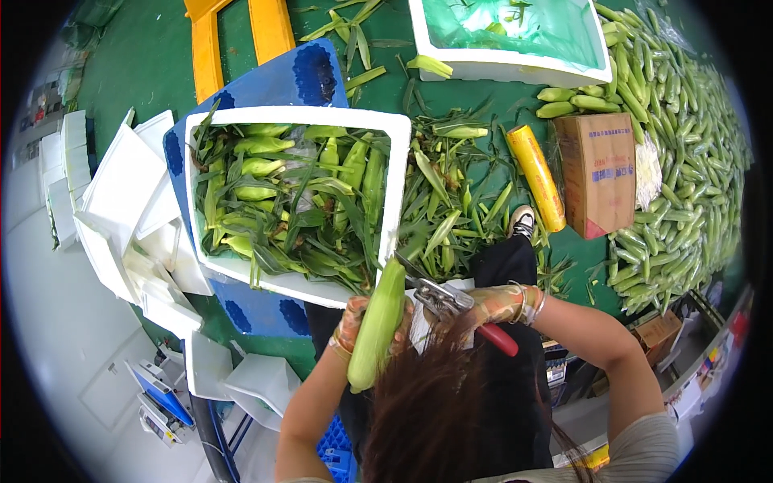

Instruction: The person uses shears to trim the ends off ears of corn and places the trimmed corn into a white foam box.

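My left hand (353, 326), in a patterned glove, holds an ear of corn (378, 326) in its green husk, its narrow end pointing away from me. Gloved as well, my right hand (492, 305) grips pruning shears (444, 300) with a red handle; their blades lie close to the tip of the ear. Hair hides part of the right hand and of the shears. Just beyond the hands is a white foam box (397, 181) holding husked ears of corn (263, 145) and loose leaves.
Cut leaves (441, 181) cover the floor right of the box. Further right are a yellow roll (536, 178), a cardboard carton (595, 175) and a large heap of wrapped corn (694, 151). Another foam box (513, 65) stands at the top. White foam lids (124, 187) lie left.
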